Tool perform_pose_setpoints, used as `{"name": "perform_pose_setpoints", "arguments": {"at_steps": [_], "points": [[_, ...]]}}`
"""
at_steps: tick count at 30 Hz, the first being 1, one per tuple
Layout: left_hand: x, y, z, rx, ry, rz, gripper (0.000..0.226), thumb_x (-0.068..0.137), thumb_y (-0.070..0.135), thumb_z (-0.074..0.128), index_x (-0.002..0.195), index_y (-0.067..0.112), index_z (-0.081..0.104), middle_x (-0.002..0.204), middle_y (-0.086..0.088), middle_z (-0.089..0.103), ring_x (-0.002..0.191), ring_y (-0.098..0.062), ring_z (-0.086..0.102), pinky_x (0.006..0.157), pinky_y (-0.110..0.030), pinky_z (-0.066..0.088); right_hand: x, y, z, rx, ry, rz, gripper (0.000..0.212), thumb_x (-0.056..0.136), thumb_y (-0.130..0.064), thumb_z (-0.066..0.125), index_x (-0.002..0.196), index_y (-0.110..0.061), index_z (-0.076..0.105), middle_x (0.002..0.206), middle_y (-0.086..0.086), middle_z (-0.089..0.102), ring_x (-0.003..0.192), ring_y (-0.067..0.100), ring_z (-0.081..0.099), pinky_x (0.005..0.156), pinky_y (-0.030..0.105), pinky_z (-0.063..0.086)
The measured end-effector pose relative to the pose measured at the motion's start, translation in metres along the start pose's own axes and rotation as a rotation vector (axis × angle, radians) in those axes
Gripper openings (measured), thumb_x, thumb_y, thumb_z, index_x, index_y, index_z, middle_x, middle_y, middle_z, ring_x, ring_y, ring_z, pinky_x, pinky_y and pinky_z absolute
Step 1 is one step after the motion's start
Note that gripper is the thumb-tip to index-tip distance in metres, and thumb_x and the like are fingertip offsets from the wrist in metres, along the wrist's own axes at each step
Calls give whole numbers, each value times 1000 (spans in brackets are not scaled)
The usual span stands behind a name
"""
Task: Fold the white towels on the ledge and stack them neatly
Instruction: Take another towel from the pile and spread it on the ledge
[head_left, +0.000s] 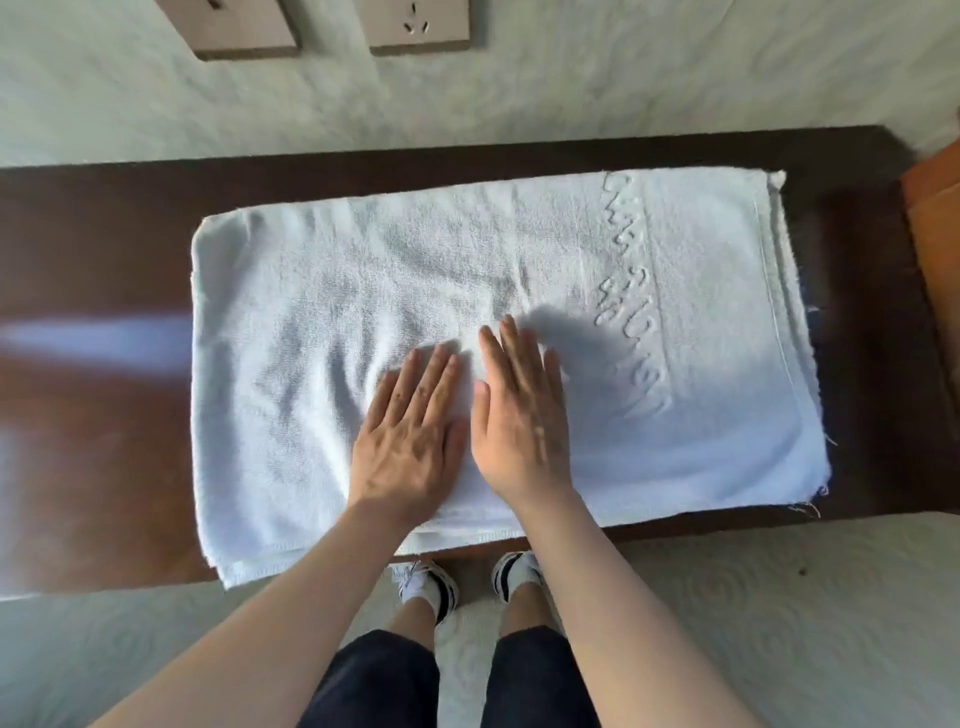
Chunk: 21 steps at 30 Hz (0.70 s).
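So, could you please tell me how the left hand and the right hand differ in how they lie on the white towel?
The left hand sits nearer the towel's creased left half; the right hand lies toward the embossed band. The right hand's fingertips reach farther toward the wall than the left hand's. The right hand is blurred, the left sharp. Both lie flat, fingers straight, side by side.

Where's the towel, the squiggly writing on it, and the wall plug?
white towel (311, 322): head view, bare left part of its top.
raised writing (626, 291): head view, middle of the embossed strip.
wall socket (415, 23): head view, its holes.
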<state>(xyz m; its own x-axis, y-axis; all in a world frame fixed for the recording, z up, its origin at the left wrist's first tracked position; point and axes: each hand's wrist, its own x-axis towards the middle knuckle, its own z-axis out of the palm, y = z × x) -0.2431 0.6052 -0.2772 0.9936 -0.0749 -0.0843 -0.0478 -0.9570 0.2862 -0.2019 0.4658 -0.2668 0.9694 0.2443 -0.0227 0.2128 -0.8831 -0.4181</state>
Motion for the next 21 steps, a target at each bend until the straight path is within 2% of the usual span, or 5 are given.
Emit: {"name": "perform_pose_setpoints", "arguments": {"at_steps": [3, 8, 12, 17, 21], "points": [[-21, -51, -14, 56, -29, -47, 61, 103, 50, 24, 160, 32, 18, 168, 7, 14, 156, -21, 8, 126, -44, 10, -9, -3, 13, -137, -47, -31, 61, 104, -37, 42, 159, -16, 27, 167, 11, 18, 156, 32, 9, 124, 54, 14], [-27, -121, -35, 71, -55, -154, 66, 98, 58, 26, 160, 36, 18, 169, 7, 11, 156, -21, 2, 126, -47, 6, -9, -9, 12, -248, -100, 18, 72, 101, -46, 39, 162, -19, 11, 169, 9, 2, 156, 30, -2, 124, 54, 10], [0, -146, -42, 19, 30, -406, 67, 99, 58, 24, 160, 32, 19, 169, 0, 10, 156, -25, 3, 126, -48, 4, -11, -9, 13, -288, -99, 8, 74, 100, -51, 35, 162, -18, 10, 170, 9, 1, 156, 30, -1, 124, 55, 13], [72, -157, -52, 64, -33, -49, 68, 99, 61, 22, 161, 33, 16, 169, -1, 6, 156, -24, -2, 126, -43, -4, -8, -6, 17, -266, -29, -28, 70, 100, -49, 36, 160, -16, 21, 169, 9, 12, 156, 31, 7, 122, 57, 19], [119, -196, -67, 83, -4, -252, 75, 95, 67, 13, 161, 31, 14, 169, -2, 7, 156, -21, 1, 126, -44, 1, -4, -4, 21, -246, 5, -60, 71, 97, -48, 35, 159, -15, 24, 168, 10, 15, 156, 32, 10, 121, 59, 20]]}}
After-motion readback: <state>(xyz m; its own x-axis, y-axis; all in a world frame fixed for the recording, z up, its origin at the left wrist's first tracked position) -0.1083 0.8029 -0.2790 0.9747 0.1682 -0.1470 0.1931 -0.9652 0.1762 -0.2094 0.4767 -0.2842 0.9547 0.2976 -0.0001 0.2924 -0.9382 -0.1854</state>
